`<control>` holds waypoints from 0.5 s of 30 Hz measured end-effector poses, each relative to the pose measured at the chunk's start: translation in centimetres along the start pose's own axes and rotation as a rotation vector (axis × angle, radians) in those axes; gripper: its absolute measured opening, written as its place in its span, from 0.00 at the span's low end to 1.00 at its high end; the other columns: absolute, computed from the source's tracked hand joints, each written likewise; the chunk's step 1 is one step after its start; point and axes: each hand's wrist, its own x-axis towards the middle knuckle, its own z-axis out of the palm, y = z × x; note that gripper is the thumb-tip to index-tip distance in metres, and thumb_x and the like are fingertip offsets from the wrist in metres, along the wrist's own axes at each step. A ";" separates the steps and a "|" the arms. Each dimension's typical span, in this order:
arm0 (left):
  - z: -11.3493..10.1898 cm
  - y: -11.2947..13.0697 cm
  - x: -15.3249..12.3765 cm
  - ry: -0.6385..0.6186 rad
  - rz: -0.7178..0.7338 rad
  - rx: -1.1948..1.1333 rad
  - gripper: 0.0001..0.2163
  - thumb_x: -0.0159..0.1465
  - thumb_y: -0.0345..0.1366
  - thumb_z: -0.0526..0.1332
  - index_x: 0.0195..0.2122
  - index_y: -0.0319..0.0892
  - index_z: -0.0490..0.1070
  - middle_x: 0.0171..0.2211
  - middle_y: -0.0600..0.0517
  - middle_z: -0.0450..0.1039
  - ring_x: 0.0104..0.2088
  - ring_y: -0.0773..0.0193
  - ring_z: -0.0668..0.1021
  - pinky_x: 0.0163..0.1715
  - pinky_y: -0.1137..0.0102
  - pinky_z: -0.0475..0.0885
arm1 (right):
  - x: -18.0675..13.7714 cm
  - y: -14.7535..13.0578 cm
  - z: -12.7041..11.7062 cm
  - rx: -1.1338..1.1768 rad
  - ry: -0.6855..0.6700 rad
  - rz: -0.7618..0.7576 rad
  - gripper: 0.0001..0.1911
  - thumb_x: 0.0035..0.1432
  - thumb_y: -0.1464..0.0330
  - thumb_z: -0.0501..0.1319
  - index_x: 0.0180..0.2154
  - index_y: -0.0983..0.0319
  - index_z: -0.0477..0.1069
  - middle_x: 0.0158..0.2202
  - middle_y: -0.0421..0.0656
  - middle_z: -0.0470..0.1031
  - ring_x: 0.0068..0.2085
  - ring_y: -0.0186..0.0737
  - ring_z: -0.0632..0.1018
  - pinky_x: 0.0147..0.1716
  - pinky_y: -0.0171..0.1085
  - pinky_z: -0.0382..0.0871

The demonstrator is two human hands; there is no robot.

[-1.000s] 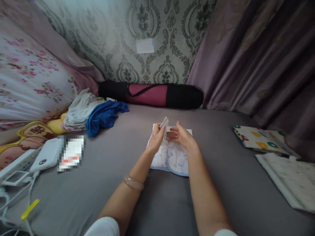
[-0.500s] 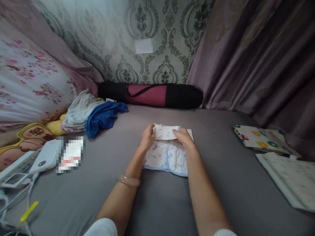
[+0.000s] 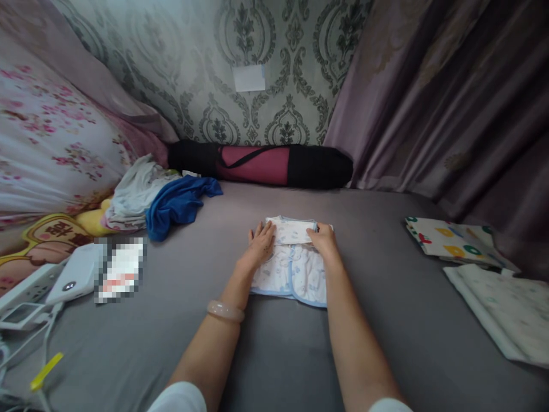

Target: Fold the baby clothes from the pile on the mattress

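A small white baby shirt (image 3: 274,273) with a faint print and blue trim lies on the grey sheet in front of me. A strip of it is folded across its upper part. My left hand (image 3: 261,243) lies flat on the left side of the shirt, fingers outstretched. At the right end of the folded strip, my right hand (image 3: 325,239) pinches the cloth between thumb and fingers. Parts of the shirt's side edges are hidden under my hands.
A black and maroon long bag (image 3: 257,165) lies along the wall. Left are a blue cloth (image 3: 175,206), a white power bank (image 3: 79,272), a power strip (image 3: 32,286) and cables. Folded patterned cloth (image 3: 454,240) and a folded pale cloth (image 3: 501,312) lie at right.
My left hand has let go of the strip's left end and now rests flat on the shirt. The right hand has shifted slightly right along the strip, still pinching it.
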 end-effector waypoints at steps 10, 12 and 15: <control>-0.2 0.1 -0.1 0.000 0.046 0.072 0.21 0.71 0.35 0.43 0.63 0.44 0.61 0.69 0.45 0.48 0.69 0.52 0.51 0.64 0.46 0.49 | -1.5 -1.1 0.4 -0.554 0.231 0.006 0.20 0.61 0.69 0.57 0.53 0.65 0.71 0.49 0.54 0.75 0.51 0.49 0.75 0.48 0.40 0.68; -0.7 0.3 -0.1 -0.003 0.038 0.039 0.21 0.71 0.35 0.43 0.62 0.44 0.62 0.69 0.45 0.49 0.69 0.53 0.52 0.64 0.46 0.49 | -1.8 -1.3 0.2 -0.604 0.253 0.007 0.19 0.62 0.70 0.55 0.54 0.65 0.70 0.50 0.54 0.74 0.51 0.49 0.75 0.47 0.40 0.67; -1.4 0.5 0.1 0.051 0.019 -0.003 0.21 0.71 0.35 0.43 0.62 0.43 0.62 0.68 0.45 0.51 0.69 0.56 0.53 0.64 0.49 0.50 | -2.3 -2.1 0.3 -0.688 0.298 -0.026 0.19 0.63 0.74 0.49 0.52 0.67 0.70 0.51 0.57 0.72 0.53 0.51 0.73 0.49 0.42 0.66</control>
